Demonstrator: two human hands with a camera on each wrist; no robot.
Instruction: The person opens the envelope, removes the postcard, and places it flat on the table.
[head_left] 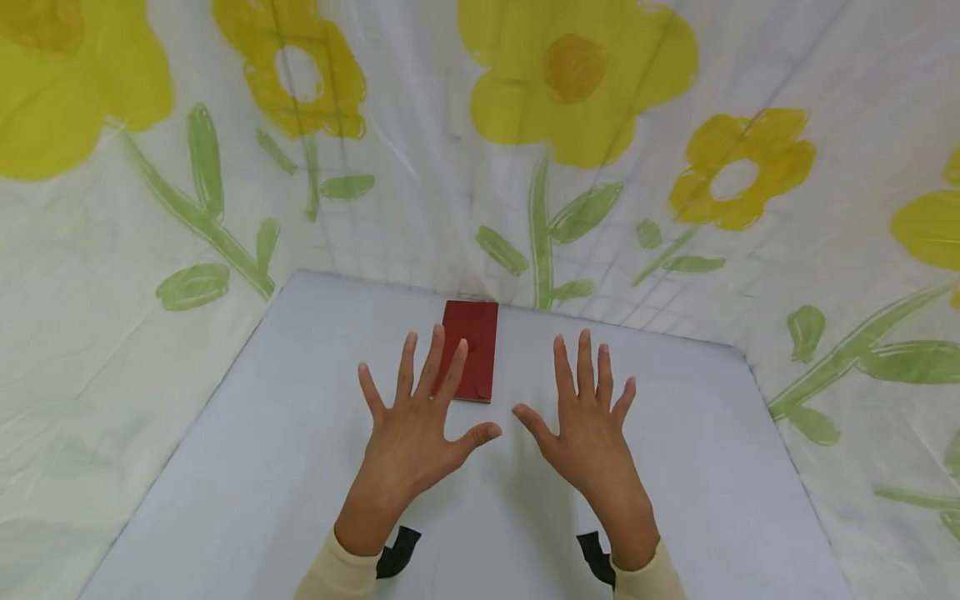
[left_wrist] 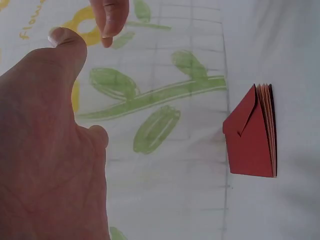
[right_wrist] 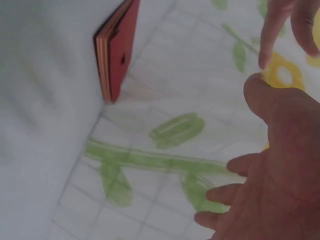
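Observation:
A small stack of red paper envelopes (head_left: 480,354) lies flat on the white table near its far edge. In the left wrist view, the top envelope (left_wrist: 247,150) shows a pointed flap and several thin layers beneath it. My left hand (head_left: 408,437) is held over the table, palm down with fingers spread; its fingertips overlap the stack's left side in the head view. To the right, my right hand (head_left: 592,446) is raised the same way, fingers spread and thumb toward the left one. Neither hand holds anything.
A pale sheet (head_left: 420,208) painted with yellow flowers and green stems hangs behind the table (head_left: 285,400) and along both sides. Dark straps (head_left: 397,552) show at the wrists, by the cream sleeves (head_left: 337,571).

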